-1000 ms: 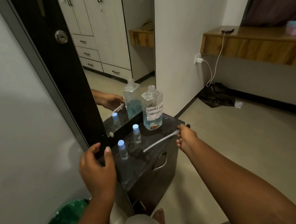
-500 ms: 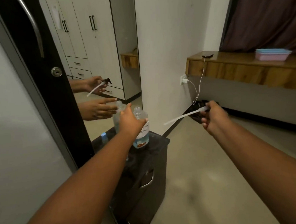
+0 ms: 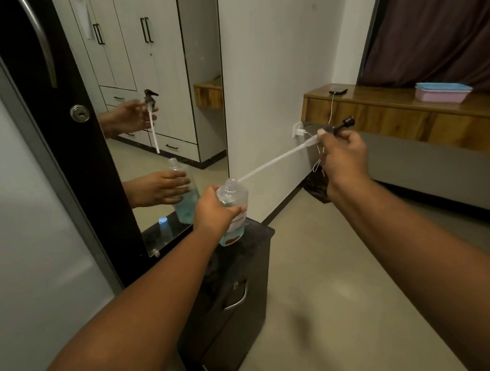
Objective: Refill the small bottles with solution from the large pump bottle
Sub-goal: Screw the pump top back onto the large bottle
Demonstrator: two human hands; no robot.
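A person stands over a small dark cabinet [image 3: 256,242] set against a wall mirror [image 3: 153,105]; the left hand [image 3: 215,213] is wrapped around the shoulder of the large bottle [image 3: 234,211], which stands upright on the cabinet top with its neck open and blue solution filling its lower part; a white handwritten label shows partly behind the fingers. The right hand [image 3: 344,159] is closed around the black pump head [image 3: 339,126], held up and well to the right of the bottle; the pump's long white tube [image 3: 276,160] slants down to the left, its tip just beside the bottle's mouth; whether it touches the rim cannot be told. The small bottles are hidden behind the left arm; one pale blue cap appears only as a reflection in the mirror.
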